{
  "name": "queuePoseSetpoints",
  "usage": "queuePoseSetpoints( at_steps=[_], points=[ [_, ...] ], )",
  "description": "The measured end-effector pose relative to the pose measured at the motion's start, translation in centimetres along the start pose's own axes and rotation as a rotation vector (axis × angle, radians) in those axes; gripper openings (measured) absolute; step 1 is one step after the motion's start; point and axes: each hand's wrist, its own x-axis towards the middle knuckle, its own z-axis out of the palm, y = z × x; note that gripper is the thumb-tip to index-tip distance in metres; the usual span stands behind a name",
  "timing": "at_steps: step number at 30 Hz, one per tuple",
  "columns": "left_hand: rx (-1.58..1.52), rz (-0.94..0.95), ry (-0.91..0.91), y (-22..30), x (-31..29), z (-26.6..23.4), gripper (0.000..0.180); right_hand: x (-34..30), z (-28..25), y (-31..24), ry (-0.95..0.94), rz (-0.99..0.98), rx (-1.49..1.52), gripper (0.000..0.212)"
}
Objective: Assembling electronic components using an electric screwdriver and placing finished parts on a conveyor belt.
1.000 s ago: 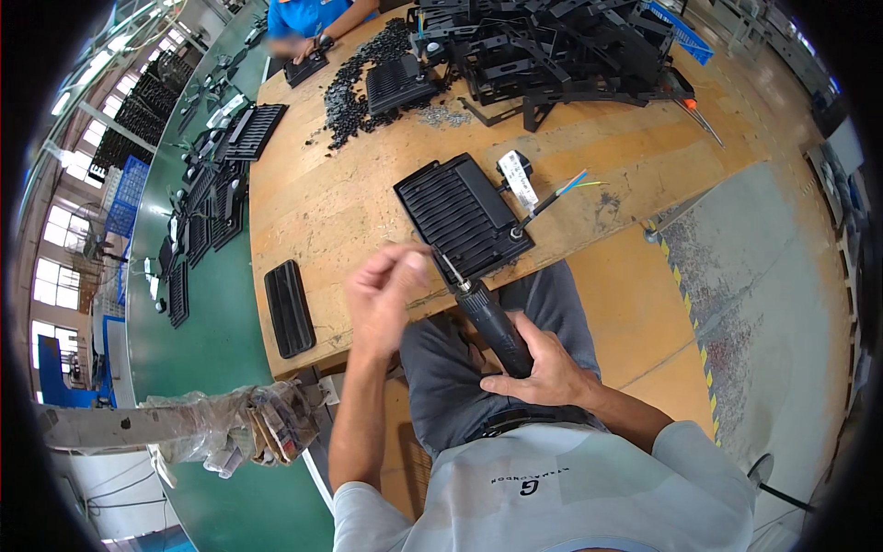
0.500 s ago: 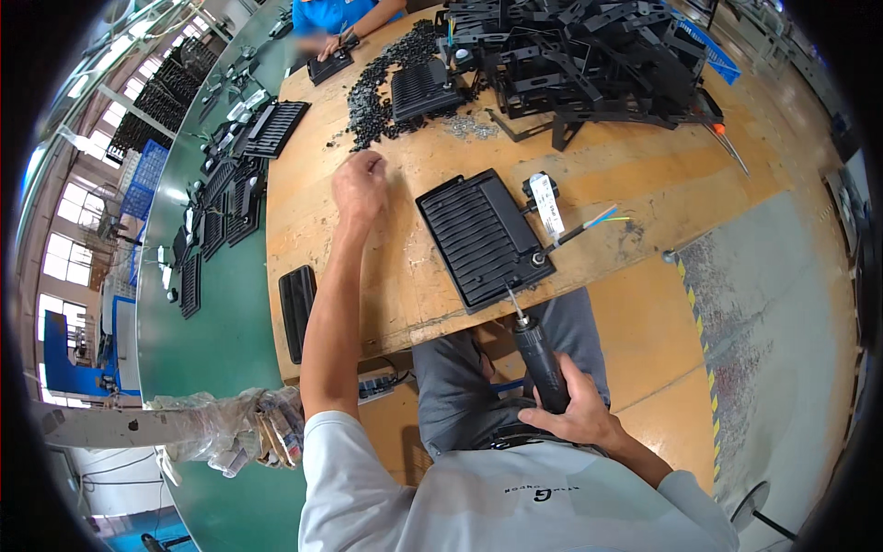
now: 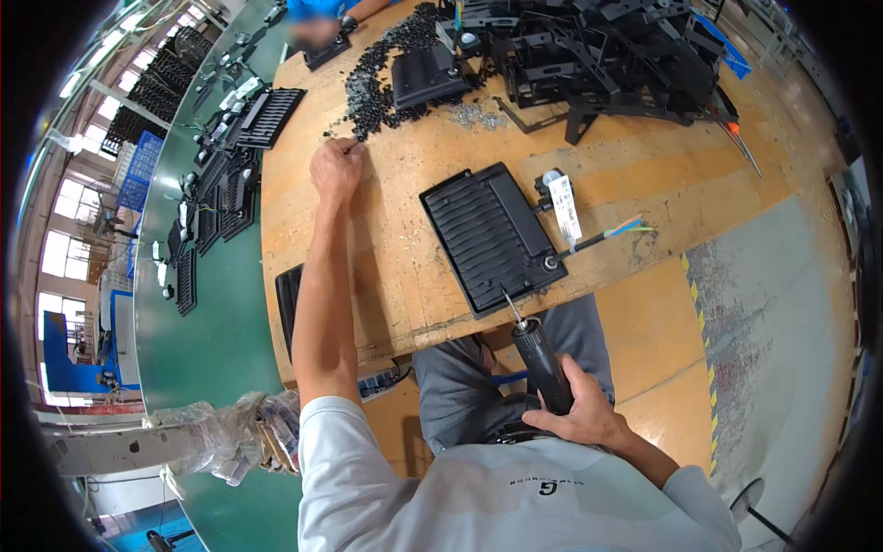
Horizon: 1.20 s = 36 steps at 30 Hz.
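Screwdriver (image 3: 544, 370) is grasped by the right hand (image 3: 583, 412) before the casing (image 3: 483, 235). Left of the casing, the left hand (image 3: 337, 169) is curled by small parts (image 3: 368, 109); contents cannot be told.

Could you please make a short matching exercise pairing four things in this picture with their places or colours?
1. Left hand
2. Black power screwdriver
3. Black bracket pile
4. Long table at left

A. Heaped toward the far side of the wooden table
B. Green
C. By the small black parts
D. Held in the right hand

Pairs: 1-C; 2-D; 3-A; 4-B
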Motion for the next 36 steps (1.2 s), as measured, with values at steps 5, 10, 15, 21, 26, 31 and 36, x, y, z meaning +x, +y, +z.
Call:
queuePoseSetpoints(
  at_steps=[5,10,15,21,26,31,36],
  points=[
    [0.043,-0.046,-0.051,-0.9,2.2,0.9,0.021,-0.2,-0.1,-0.7,-0.039,0.047,0.013,0.066],
    [0.209,0.095,-0.045,-1.7,2.7,0.9,0.024,-1.3,-0.3,-0.6,-0.031,0.013,0.050,0.070],
    [0.032,0.120,0.189,1.2,0.6,-1.4,0.018,-2.9,-0.7,1.0,0.006,-0.031,-0.005,0.073],
    [-0.619,0.537,-0.074,12.4,-10.9,-4.5,0.007,-4.1,-2.4,0.8,-0.141,0.232,0.477,0.057],
    [-0.728,0.553,-0.243,16.7,-18.2,-5.4,0.009,-4.0,-2.9,1.7,-0.106,0.229,0.406,0.058],
    [-0.585,0.659,-0.244,17.0,-19.0,-4.9,0.009,-3.2,-2.8,1.8,-0.167,0.258,0.353,0.062],
    [-0.562,0.657,-0.232,17.1,-19.3,-4.8,0.010,-2.7,-2.3,2.5,-0.142,0.194,0.390,0.062]
  ],
)
